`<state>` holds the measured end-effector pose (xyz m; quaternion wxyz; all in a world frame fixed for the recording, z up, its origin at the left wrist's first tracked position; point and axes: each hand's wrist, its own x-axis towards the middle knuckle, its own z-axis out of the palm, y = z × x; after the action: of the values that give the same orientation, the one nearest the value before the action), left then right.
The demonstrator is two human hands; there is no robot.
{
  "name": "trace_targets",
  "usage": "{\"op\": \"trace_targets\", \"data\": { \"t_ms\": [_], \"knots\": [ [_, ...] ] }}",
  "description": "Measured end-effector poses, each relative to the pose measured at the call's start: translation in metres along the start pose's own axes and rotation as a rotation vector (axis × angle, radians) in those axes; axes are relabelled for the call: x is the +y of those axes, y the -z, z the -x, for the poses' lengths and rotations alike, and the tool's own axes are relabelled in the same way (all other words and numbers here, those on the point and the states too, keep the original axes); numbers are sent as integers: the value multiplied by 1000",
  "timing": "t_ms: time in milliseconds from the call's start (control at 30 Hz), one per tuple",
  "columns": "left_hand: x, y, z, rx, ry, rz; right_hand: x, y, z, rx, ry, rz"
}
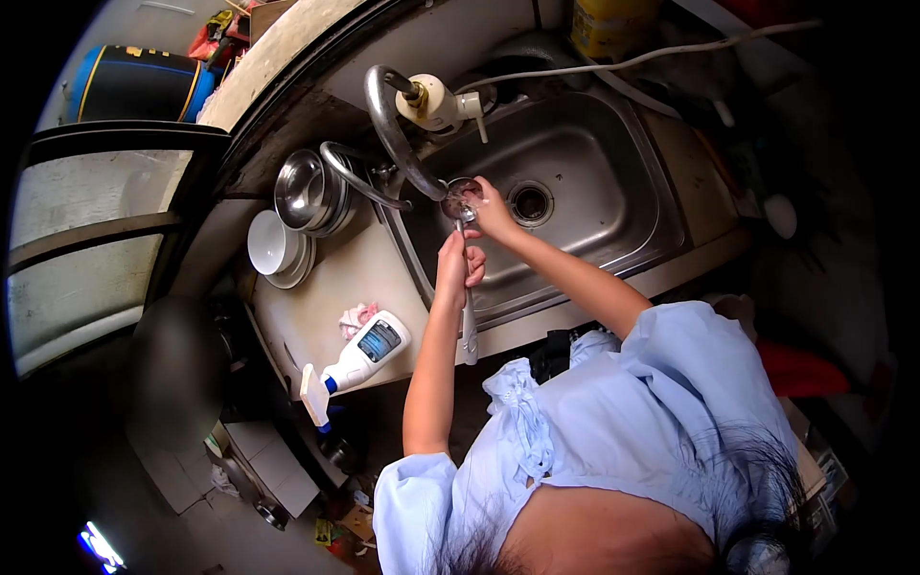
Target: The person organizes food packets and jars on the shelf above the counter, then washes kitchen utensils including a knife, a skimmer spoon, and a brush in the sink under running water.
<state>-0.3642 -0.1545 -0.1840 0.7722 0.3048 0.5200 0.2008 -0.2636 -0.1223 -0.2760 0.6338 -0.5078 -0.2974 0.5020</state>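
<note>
A metal ladle (469, 331) is held over the left side of the steel sink (594, 206), its bowl under the end of the curved faucet (391, 125). My left hand (458, 264) is closed around the ladle's handle, which runs down past the sink's front edge. At the bowl end, my right hand (493, 211) grips the rim with its fingers partly hidden. Water appears to glisten in the bowl. A second bent metal pipe (359, 177) reaches over the sink's left rim, close to the ladle.
Stacked metal bowls (305, 190) and white bowls (275, 244) stand left on the counter (369, 273). Nearer me lie a white spray bottle (372, 347) and a pink-white cloth (356, 319). A pale cable (623, 65) crosses behind the sink; a window frame (96, 235) stands far left.
</note>
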Motion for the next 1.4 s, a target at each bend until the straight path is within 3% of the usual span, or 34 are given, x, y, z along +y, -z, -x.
{"op": "trace_targets", "data": {
  "t_ms": [33,100,133,200,267,333,367,400,467,500,567,600,633,667,733,767,800,867,933,1000,1033,1067,1133,1200,1267,1333,1367,1400],
  "knots": [
    [-8,1,-1,108,-53,-90,3,3,-2,-10,1,-3],
    [-16,6,7,173,-168,-213,-3,19,-2,-322,-43,122],
    [-19,10,9,204,-218,-245,-25,28,1,-436,-73,32],
    [-25,17,9,225,-305,-342,-38,43,-8,-428,-345,-234],
    [-31,17,9,250,-388,-430,-56,40,-9,-415,-372,-317],
    [-30,8,7,211,-391,-314,-58,24,-13,-531,-411,317],
    [-26,2,7,208,-356,-262,-48,11,0,-419,139,682],
    [-21,1,5,231,-301,-263,-46,1,9,-331,274,755],
    [-14,-6,0,476,-607,-713,-44,-7,14,-285,724,872],
    [-12,-9,4,495,-674,-716,-48,-8,12,-317,714,877],
    [-18,-6,12,469,-658,-831,-53,-9,-4,-430,422,729],
    [-19,-7,19,457,-605,-914,-52,-5,-18,-592,-2,448],
    [-18,-6,24,476,-597,-914,-57,4,-34,-768,-258,250],
    [-17,-7,28,472,-609,-888,-43,6,-44,-745,-264,285],
    [-13,-2,26,468,-635,-861,-51,-3,-33,-761,88,565],
    [-12,3,21,492,-663,-758,-48,-14,-24,-699,364,665],
    [-13,7,16,512,-686,-655,-54,-26,0,-479,600,735],
    [-14,9,12,573,-655,-645,-50,-30,10,-432,892,795],
    [-18,8,17,496,-644,-722,-42,-18,-4,-414,794,810],
    [-24,8,18,518,-681,-806,-34,4,-28,-419,-589,202],
    [-23,10,16,495,-694,-684,-47,3,-25,-210,-803,-132],
    [-17,10,7,457,-716,-565,-29,28,-30,-407,-867,-640],
    [-12,19,0,415,-649,-482,-57,27,-14,-492,-809,-879],
    [-10,15,-12,250,-471,-300,-54,41,-4,-348,-760,-911],
    [-11,6,-21,164,-530,-259,-55,53,-3,-307,-746,-936],
    [-5,5,-24,220,-464,-432,-52,50,6,-256,-695,-961],
    [-3,-2,-44,248,-525,-471,-49,53,12,-292,-629,-931],
    [15,-15,-37,383,-363,-576,-47,50,21,-339,-577,-899]
  ]
}}
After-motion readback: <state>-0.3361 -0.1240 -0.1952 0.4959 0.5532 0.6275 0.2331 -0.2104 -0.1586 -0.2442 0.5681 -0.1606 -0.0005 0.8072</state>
